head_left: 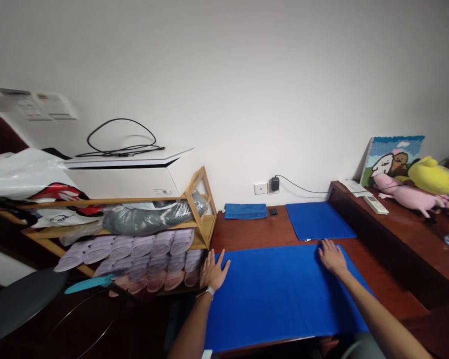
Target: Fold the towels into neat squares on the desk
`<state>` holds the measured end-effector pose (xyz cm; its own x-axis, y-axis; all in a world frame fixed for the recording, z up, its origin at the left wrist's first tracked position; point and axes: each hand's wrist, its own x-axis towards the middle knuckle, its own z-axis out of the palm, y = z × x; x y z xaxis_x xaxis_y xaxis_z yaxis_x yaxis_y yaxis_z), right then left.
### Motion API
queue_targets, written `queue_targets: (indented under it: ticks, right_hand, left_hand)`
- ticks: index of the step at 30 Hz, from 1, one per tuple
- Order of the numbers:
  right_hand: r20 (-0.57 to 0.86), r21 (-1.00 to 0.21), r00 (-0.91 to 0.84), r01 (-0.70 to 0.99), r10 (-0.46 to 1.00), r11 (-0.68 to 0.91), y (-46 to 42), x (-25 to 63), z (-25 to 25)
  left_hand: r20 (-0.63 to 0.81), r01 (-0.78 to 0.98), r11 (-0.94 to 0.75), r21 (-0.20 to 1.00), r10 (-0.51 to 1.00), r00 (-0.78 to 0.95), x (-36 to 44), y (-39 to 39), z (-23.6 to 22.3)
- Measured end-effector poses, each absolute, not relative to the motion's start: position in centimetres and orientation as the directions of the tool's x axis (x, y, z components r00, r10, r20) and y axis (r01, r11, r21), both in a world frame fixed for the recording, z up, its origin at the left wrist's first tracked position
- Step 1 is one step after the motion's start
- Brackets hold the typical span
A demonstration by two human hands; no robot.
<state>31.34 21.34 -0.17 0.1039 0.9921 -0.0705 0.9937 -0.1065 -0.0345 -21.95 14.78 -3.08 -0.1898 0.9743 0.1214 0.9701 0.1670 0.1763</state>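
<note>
A large blue cloth (280, 294) lies spread flat over the front of the reddish-brown wooden desk (247, 234). My left hand (212, 270) rests at its left edge, fingers spread, with a watch band on the wrist. At the cloth's far right part lies my right hand (332, 255), palm down with fingers stretched out. Behind it is a smaller blue cloth (320, 221), laid flat. A folded blue cloth (246, 211) sits at the back of the desk against the wall. Neither hand grips anything.
Left of the desk stands a wooden rack (200, 199) with several slippers (138, 247) and a white box (127, 179) on top. A raised ledge (392, 219) on the right carries a remote control (376, 204), a pink plush toy (406, 194) and a yellow one (434, 175). A black charger (275, 184) is plugged into the wall.
</note>
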Motion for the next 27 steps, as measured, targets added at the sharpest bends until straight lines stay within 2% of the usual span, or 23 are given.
queue_targets:
  ticks: [2, 5, 8, 12, 16, 23, 27]
  right_hand:
    - [-0.014, -0.122, -0.060, 0.991, 0.998, 0.058, 20.7, 25.3, 0.6]
    - [0.006, -0.288, -0.339, 0.901, 0.941, 0.326, 19.1, 15.2, 0.9]
    - [0.005, -0.386, -0.505, 0.795, 0.863, 0.468, 17.4, 7.1, 0.5]
    - [0.028, -0.420, -0.571, 0.738, 0.820, 0.528, 16.8, 3.7, 0.0]
    - [0.011, -0.380, -0.495, 0.802, 0.869, 0.462, 18.1, 10.1, -0.7]
    - [-0.051, -0.168, -0.059, 0.985, 0.997, 0.050, 20.2, 32.9, -4.0]
    - [-0.049, -0.097, 0.083, 0.991, 0.995, -0.087, 20.5, 39.4, -5.1]
  left_hand:
    - [0.117, 0.968, 0.167, 0.185, 0.975, -0.191, -21.9, 14.7, -3.0]
    - [0.110, 0.968, 0.175, 0.182, 0.974, -0.196, -21.8, 14.7, -2.9]
    - [0.120, 0.971, 0.174, 0.167, 0.974, -0.195, -21.8, 14.6, -2.8]
    - [0.141, 0.972, 0.176, 0.155, 0.970, -0.198, -21.9, 14.7, -3.0]
    - [0.161, 0.975, 0.156, 0.160, 0.970, -0.182, -22.1, 14.8, -3.3]
    - [0.163, 0.974, 0.152, 0.168, 0.970, -0.180, -22.4, 15.1, -3.8]
    - [0.152, 0.977, 0.159, 0.145, 0.972, -0.180, -22.5, 15.2, -3.9]
